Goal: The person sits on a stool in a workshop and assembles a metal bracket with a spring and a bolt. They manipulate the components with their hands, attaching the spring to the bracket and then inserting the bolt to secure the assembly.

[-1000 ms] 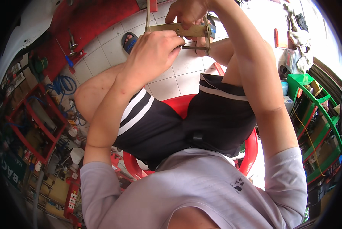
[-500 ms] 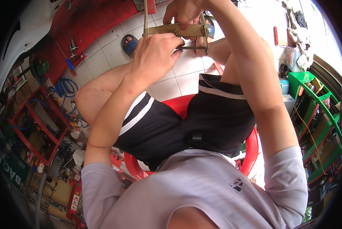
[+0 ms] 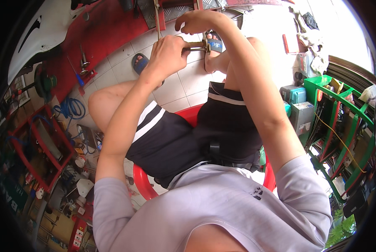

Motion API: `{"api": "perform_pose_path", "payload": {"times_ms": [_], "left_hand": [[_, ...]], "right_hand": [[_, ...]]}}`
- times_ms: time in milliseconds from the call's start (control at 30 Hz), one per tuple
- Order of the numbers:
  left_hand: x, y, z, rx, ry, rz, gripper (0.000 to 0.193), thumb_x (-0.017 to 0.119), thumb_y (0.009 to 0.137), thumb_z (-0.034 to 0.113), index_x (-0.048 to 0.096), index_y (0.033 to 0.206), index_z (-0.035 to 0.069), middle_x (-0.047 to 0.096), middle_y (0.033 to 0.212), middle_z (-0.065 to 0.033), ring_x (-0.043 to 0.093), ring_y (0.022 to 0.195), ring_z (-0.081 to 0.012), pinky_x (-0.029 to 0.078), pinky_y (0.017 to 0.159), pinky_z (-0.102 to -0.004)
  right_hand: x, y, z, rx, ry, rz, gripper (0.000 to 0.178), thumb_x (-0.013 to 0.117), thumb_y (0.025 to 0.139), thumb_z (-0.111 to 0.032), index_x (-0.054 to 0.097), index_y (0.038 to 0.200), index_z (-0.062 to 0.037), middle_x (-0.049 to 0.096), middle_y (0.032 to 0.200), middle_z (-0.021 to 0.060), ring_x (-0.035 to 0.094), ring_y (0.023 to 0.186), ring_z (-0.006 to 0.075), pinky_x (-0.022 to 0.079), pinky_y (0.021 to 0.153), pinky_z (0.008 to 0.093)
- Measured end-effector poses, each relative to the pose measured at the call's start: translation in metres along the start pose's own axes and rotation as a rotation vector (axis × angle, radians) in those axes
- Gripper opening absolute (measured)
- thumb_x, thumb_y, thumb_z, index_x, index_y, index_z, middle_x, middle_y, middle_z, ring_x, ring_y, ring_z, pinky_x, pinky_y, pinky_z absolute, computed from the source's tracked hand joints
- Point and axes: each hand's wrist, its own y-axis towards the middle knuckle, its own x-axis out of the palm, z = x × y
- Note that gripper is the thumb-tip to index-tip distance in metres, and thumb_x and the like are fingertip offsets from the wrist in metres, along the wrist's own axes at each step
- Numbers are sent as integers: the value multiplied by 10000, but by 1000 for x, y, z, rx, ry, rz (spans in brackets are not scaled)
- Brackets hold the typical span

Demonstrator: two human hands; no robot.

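Out in front of my knees, my left hand is closed round a brass-coloured metal bracket, whose end pokes out to the right of my fingers. A long thin bar of the same colour runs upward above this hand; my fist hides where they join. Above and to the right, my right hand hovers with loosely bent fingers, apart from the bracket's visible end. Nothing shows in its grasp, though part of the palm is turned away.
I sit on a red plastic chair, sandalled feet on white tiles. A red platform lies ahead to the left, with a blue-handled screwdriver near its edge. Coiled blue hose lies at left; a green rack of tools stands at right.
My right hand has come off the bracket and lifted above it. The bracket has turned, so its broad plate no longer shows. My left hand keeps its grip.
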Motion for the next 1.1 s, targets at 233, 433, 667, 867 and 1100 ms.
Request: {"api": "perform_pose_path", "payload": {"times_ms": [233,433,667,867,1100], "left_hand": [[-6,3,0,-59,2,-48,174,675,742,70,743,901,54,671,816,-152,643,775,-350,508,726,-430],[-9,-2,4,-44,-63,107,138,702,754,102,739,881,62,682,825,-105,628,802,-295,499,741,-396],[-7,-16,2,69,-76,259,165,731,727,81,735,893,79,673,791,-44,585,790,-245,485,734,-360],[-7,-16,2,33,-113,307,171,728,727,61,714,897,72,665,775,-39,580,801,-233,486,728,-354],[-11,-19,4,127,-60,359,146,717,761,70,693,903,54,657,805,-53,575,810,-247,483,742,-365]], "right_hand": [[59,-76,7,179,398,867,439,576,866,-290,563,1192,5,660,892,193,651,906,366,514,859,433],[103,-69,-8,111,1427,618,350,521,948,-172,466,1270,-45,591,825,101,629,685,187,526,611,323],[103,-64,-5,145,1276,684,278,504,896,-81,534,1170,-45,536,674,39,501,550,110,409,490,276],[103,-67,-5,162,1212,712,315,524,891,-105,539,1197,-35,574,734,59,521,592,111,436,561,276],[100,-68,-8,118,1217,754,268,527,947,-110,541,1208,-51,499,724,22,427,539,86,348,473,232]]}}
